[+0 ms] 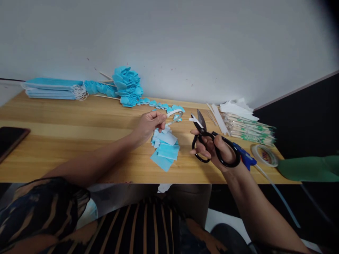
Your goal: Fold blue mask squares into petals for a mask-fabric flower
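Pinched between the thumb and fingers of my left hand point(152, 125) is a narrow white strip point(174, 112) that curls into a loop to the right. My right hand point(215, 150) grips black-handled scissors point(202, 131) with fingers through the loops. The blades are apart and point up and away from me, and a small white piece point(195, 121) lies against them. Below my left hand is a loose pile of cut blue fabric pieces point(167, 151). A row of small blue folded pieces point(158, 105) runs along the table behind it.
Blue fabric flowers point(128, 86) and stacked face masks point(54, 88) line the back left. A phone point(12, 139) lies at the left edge. On the right are wrapped sticks point(246, 128), a blue glue gun point(245, 156), a tape roll point(265, 155) and a green bottle-like object point(307, 168).
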Demonstrator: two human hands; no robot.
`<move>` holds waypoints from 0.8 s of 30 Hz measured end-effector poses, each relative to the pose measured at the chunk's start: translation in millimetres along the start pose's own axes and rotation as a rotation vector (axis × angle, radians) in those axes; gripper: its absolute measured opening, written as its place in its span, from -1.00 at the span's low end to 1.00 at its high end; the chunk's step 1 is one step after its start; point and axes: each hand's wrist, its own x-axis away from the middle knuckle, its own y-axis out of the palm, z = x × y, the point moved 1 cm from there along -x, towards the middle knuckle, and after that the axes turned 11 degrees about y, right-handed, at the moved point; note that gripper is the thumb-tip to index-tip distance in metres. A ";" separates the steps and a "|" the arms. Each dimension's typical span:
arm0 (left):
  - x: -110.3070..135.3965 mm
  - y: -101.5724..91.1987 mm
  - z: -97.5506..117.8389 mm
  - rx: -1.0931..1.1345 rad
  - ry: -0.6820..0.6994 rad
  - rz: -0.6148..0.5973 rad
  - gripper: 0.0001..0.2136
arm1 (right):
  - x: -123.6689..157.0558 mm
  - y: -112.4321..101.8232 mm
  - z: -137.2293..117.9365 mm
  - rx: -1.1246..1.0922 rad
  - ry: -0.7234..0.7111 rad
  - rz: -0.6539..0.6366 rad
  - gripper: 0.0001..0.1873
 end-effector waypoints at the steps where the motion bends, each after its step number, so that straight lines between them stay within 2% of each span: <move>1: -0.1 0.6 0.1 0.020 0.001 0.007 -0.66 | 0.2 -1.2 -0.3 -0.003 -0.009 0.010 -0.32; 3: -0.2 2.5 1.0 0.074 -0.006 0.032 -0.68 | 0.1 -5.7 -0.7 0.031 -0.041 0.075 -0.35; 5: -0.1 4.1 1.9 0.130 -0.029 0.064 -0.71 | -0.6 -12.9 -1.0 0.136 -0.053 0.204 -0.39; 7: 0.2 4.4 1.4 0.170 -0.053 0.076 -0.78 | -1.3 -21.8 -0.3 0.228 -0.027 0.318 -0.35; 9: 0.4 2.9 -0.8 0.192 -0.061 0.067 -0.86 | -1.6 -30.1 2.4 0.211 0.022 0.344 -0.29; 13: 0.1 -2.2 -8.4 0.158 -0.034 0.026 -0.78 | -2.9 -40.2 12.5 0.093 0.084 0.231 -0.47; 16: -0.3 -4.4 -12.5 0.060 0.017 -0.019 -0.72 | -8.9 -44.9 20.2 0.126 0.197 0.192 -0.39; 19: 0.5 -3.9 -12.2 -0.054 0.066 -0.089 -0.69 | -17.3 -54.6 21.5 0.321 0.270 0.178 -0.36; 24: 6.4 0.8 -4.0 -0.265 0.110 -0.221 -0.68 | -22.8 -88.0 2.4 0.687 0.317 0.015 -0.28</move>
